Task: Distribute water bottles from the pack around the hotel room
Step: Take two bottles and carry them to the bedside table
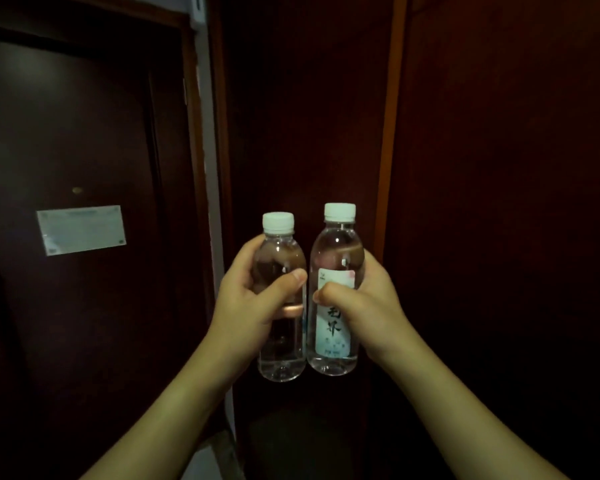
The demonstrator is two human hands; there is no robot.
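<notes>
Two water bottles upright side by side: left bottle (280, 306) in left hand (246, 303), right bottle (336, 296) in right hand (364, 303). Door (66, 150) far left, bearing a notice plate (81, 229).

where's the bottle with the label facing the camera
In the head view it is just right of centre, upright in the right hand: the labelled bottle sits beside the other bottle, held by the left hand.
</notes>
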